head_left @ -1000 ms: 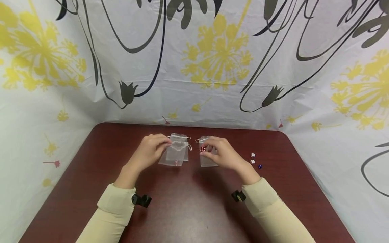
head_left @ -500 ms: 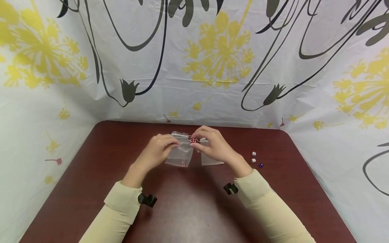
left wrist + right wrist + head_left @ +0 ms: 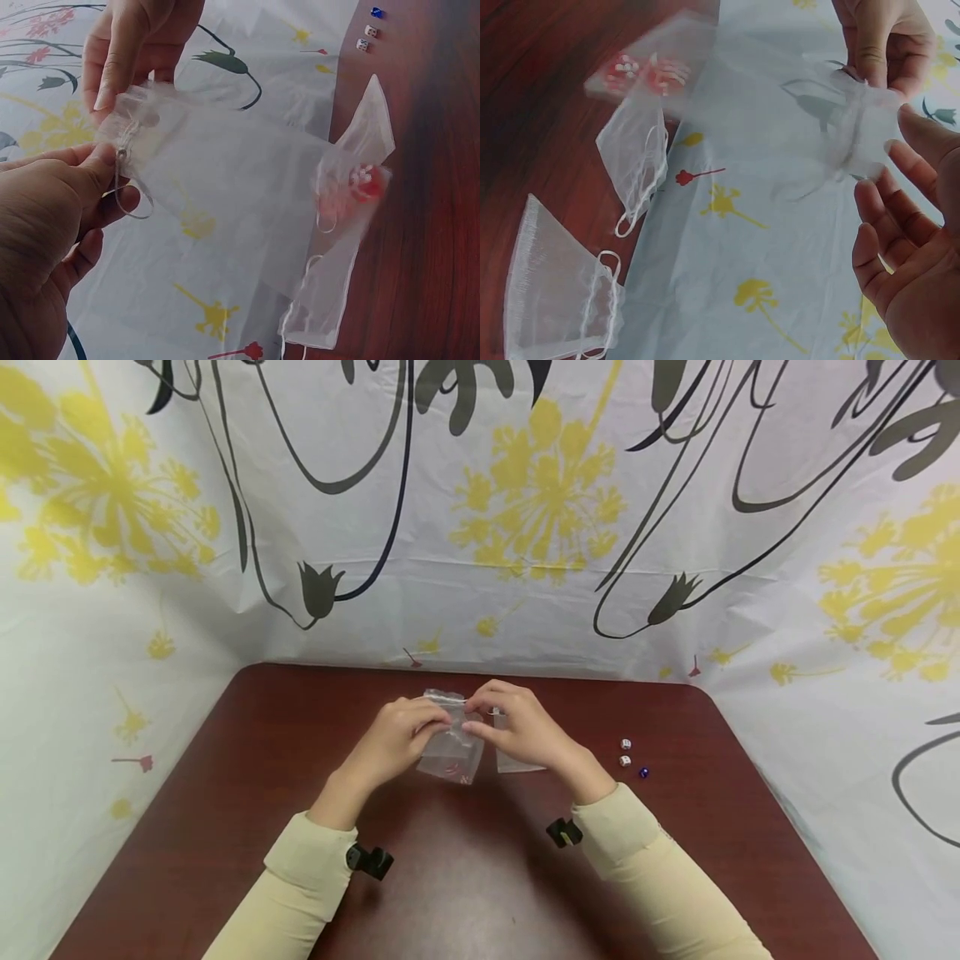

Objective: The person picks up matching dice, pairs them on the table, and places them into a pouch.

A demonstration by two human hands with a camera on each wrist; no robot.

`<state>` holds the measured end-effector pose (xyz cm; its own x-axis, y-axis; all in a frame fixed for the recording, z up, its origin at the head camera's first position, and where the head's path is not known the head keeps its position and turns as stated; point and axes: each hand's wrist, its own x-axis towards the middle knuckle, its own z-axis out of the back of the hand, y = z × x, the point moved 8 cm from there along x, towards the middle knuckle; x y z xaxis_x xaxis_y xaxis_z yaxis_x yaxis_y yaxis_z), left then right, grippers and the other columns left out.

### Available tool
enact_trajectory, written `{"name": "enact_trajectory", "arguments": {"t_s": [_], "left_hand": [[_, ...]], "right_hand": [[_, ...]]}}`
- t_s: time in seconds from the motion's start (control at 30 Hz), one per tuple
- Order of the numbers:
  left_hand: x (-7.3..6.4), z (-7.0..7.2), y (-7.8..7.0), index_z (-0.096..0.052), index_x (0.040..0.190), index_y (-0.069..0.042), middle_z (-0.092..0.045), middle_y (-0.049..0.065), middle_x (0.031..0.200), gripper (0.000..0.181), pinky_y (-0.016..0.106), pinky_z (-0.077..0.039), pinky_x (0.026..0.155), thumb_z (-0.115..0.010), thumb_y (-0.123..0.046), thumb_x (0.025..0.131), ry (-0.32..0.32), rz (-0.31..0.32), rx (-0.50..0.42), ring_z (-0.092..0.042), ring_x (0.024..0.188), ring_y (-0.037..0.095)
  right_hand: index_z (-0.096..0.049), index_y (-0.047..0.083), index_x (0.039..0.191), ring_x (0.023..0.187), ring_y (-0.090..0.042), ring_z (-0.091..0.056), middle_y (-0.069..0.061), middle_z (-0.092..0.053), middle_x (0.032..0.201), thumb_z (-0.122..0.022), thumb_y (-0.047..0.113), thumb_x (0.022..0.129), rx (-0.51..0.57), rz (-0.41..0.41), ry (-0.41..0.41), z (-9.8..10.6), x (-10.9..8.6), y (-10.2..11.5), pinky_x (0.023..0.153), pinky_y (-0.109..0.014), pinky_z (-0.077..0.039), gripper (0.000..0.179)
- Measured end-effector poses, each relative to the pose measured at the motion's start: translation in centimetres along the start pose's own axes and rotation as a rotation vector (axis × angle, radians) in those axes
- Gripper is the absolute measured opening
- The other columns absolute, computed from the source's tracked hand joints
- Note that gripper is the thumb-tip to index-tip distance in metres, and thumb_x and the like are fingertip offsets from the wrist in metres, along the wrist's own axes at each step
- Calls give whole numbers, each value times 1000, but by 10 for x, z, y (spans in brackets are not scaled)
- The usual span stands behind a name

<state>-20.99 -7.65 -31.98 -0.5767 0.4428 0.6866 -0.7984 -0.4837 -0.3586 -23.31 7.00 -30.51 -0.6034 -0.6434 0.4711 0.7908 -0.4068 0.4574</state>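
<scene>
Over the desk (image 3: 465, 902), our left hand (image 3: 397, 739) pinches the sheer bag (image 3: 240, 157) by its drawstring mouth, red dice (image 3: 366, 184) low inside; whether our right hand (image 3: 517, 725) grips it too, we cannot tell. We should hold the mouth highest so the dice settle.

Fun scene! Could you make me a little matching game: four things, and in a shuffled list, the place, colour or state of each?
Column one
1. Left hand
2. Red dice
3. Blue die
4. Table

Column two
A. Dark reddish-brown
B. Lying beside two white dice
C. Pinching a sheer bag near its mouth
D. Inside the sheer bag, at its bottom end

Right pairs: 1-C, 2-D, 3-B, 4-A.
</scene>
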Motion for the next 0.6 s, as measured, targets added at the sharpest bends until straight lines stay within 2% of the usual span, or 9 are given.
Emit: {"name": "enact_trajectory", "arguments": {"t_s": [0.1,0.23,0.3,0.4,0.5,0.6], "left_hand": [[-1,0,0,-77,95,-5,-75,3,93,10,35,-48,66,-77,0,87,1,3,-2,-67,79,15],[-2,1,0,-77,95,-5,-75,3,92,10,35,-48,65,-77,1,87,8,17,-14,-66,77,15],[-2,2,1,-77,95,-5,-75,3,92,10,35,-48,66,-77,1,87,4,26,-22,-66,77,15],[-3,4,3,-77,94,-5,-75,3,93,10,36,-49,66,-77,2,86,-15,37,-29,-68,79,15],[-4,5,4,-77,94,-5,-75,4,93,11,37,-52,67,-78,3,86,-41,37,-32,-69,81,17],[-5,5,5,-76,94,-5,-74,5,94,11,36,-56,72,-77,2,86,-50,47,-39,-70,84,18]], "right_hand": [[-74,5,107,91,-18,-64,-1,-68,105,-79,18,91,3,-17,3,-2,-3,-2,74,-30,-52,22],[-66,4,123,99,-21,-64,-7,-67,110,-80,21,90,12,-65,27,-6,-7,-9,83,-35,-53,39],[-61,4,131,103,-24,-64,-10,-67,116,-80,24,89,11,-96,53,-8,-10,-14,88,-39,-53,50],[-57,1,137,101,-24,-65,-12,-67,119,-80,27,90,19,-139,119,-15,-16,-22,88,-45,-54,59],[-60,-2,134,89,-17,-67,-8,-71,108,-78,26,92,28,-151,174,-22,-20,-27,82,-44,-57,53],[-70,3,117,73,-8,-63,1,-70,87,-74,21,95,21,-141,185,-26,-22,-29,68,-33,-57,29]]}}
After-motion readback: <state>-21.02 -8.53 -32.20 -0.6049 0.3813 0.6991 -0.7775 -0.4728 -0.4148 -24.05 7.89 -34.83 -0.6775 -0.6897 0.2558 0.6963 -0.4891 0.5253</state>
